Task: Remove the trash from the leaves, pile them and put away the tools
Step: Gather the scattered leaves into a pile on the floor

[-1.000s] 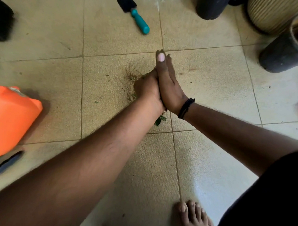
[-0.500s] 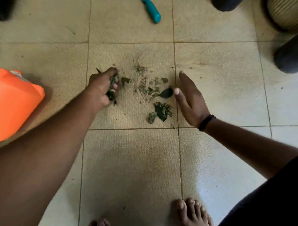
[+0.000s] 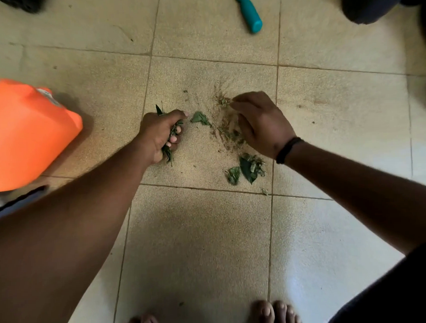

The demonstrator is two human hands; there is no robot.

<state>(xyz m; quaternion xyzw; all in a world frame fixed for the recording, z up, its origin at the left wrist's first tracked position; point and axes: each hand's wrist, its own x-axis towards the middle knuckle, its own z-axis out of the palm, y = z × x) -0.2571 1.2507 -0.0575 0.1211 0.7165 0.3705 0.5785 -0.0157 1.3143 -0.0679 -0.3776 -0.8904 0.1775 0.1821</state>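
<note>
**Leaf clean-up on tiled floor: both hands at the debris patch**

Head view. Beige tiled floor (image 3: 200, 246) with dark grout lines; fine brown crumbs are smeared across the central tile.

Left hand (image 3: 161, 134): fingers curled tight round a bunch of green leaves (image 3: 169, 148), with leaf tips sticking out above the knuckles and below the heel of the hand. Fist sits low over the left part of the central tile; contact with the floor cannot be told.

Right hand (image 3: 261, 124): back of the hand faces the camera, black wristband (image 3: 287, 150) at the wrist. Fingers are bent downward, their tips at a small dry clump (image 3: 223, 101) at the upper edge of the crumb smear. Whether they actually pinch it cannot be told.

Loose material: single green leaf (image 3: 200, 118) lies on the floor between the two hands, just beside the left thumb. Small heap of leaves (image 3: 247, 168) lies below the right wrist, near the lower grout line.

Surroundings: teal tool handle (image 3: 249, 12) lies at the top, well apart from the hands. Orange container (image 3: 25, 134) at the left edge. Dark pot (image 3: 375, 1) at upper right. Bare toes (image 3: 272, 312) at the bottom edge.
</note>
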